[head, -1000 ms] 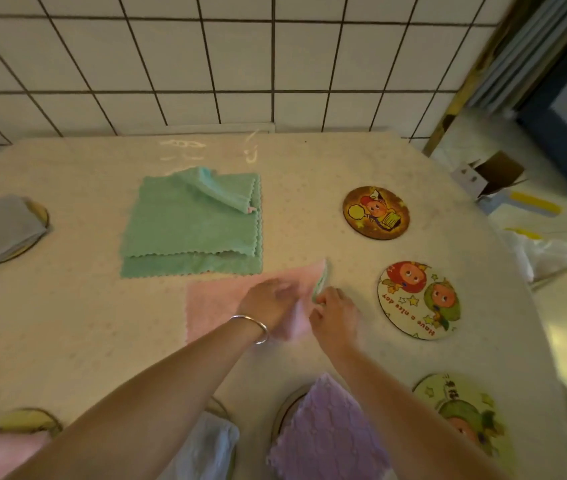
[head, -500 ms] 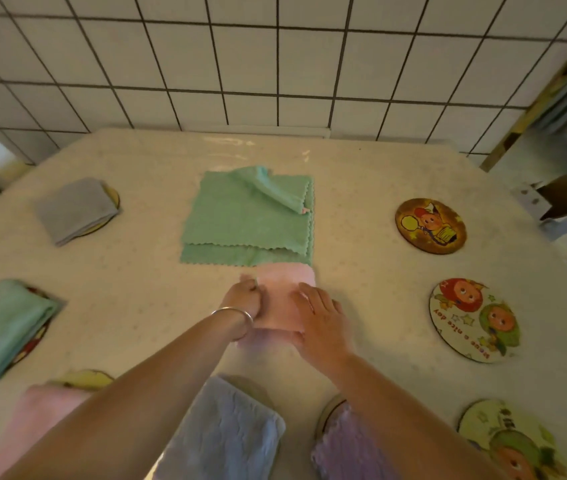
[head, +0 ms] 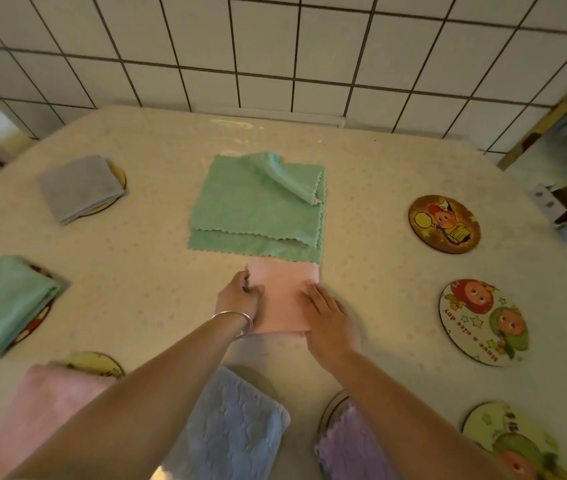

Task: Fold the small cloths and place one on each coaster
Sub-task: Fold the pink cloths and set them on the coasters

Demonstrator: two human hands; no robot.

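left hand pinches the left edge of the folded pink terry cloth. right hand lies flat, fingers straight, pressing its right side. stacked green cloths sit just beyond the fingertips.

Pink cloth side edges covered by left hand and right hand. Left fingertips curled at cloth edge, grip unclear. Grey cloth, green folded cloth, blue cloth hide most of coasters beneath. Lilac cloth, near-right coaster cut by frame bottom. Table near edge out of frame.
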